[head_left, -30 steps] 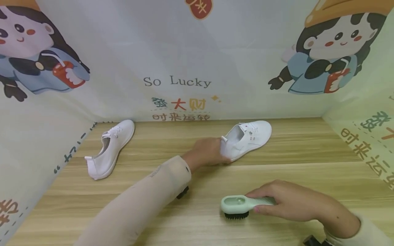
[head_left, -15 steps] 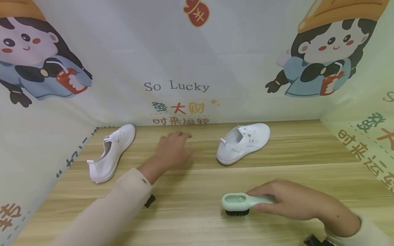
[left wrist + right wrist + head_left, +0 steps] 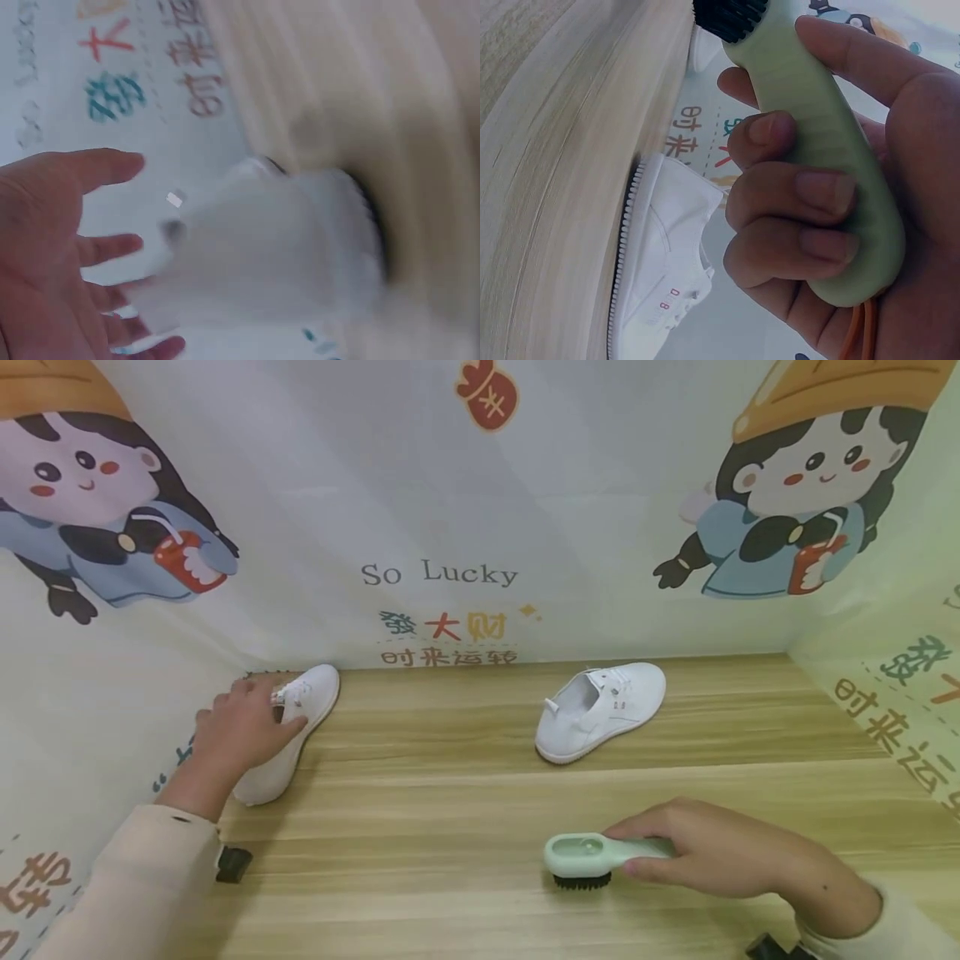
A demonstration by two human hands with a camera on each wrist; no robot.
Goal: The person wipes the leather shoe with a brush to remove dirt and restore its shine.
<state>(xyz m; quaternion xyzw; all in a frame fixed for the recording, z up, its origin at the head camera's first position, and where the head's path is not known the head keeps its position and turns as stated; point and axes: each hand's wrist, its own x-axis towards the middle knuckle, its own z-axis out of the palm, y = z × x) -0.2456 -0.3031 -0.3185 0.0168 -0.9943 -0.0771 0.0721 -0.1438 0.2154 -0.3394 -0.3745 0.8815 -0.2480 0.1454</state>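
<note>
At the left, a white shoe (image 3: 309,695) stands on the wooden surface with its toe toward the back wall. My left hand (image 3: 243,727) is over its heel and opening, hiding part of it. The left wrist view, blurred, shows the thumb and fingers (image 3: 112,166) spread apart beside the shoe (image 3: 270,255), not closed round it. A second white shoe (image 3: 600,710) stands right of centre with no hand on it. My right hand (image 3: 720,852) grips the handle of a pale green shoe brush (image 3: 581,856), its black bristles facing down. In the right wrist view, fingers curl round the handle (image 3: 840,187).
A white printed sheet (image 3: 480,527) rises behind the wooden surface (image 3: 420,827) and also along both sides. The left shoe is close to the left sheet. An orange cord (image 3: 861,330) hangs from the brush handle's end.
My left hand has let go of the right-hand shoe and moved left to the other shoe. The right hand with the brush has stayed nearly still. The head view has shifted slightly.
</note>
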